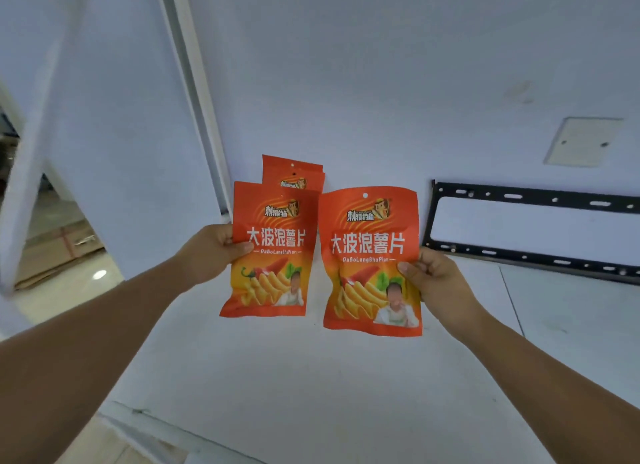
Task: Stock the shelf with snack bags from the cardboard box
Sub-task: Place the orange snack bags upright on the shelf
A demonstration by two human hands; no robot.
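I hold two red-orange snack bags upright over a white shelf surface. My left hand grips the left snack bag by its left edge. My right hand pinches the right snack bag at its right edge. Behind the left bag, more bags of the same kind stand against the white back wall, only their tops showing. The cardboard box is out of view.
A black metal bracket leans against the wall at the right. A beige wall plate sits above it. A white upright panel borders the shelf on the left, with a tiled floor beyond.
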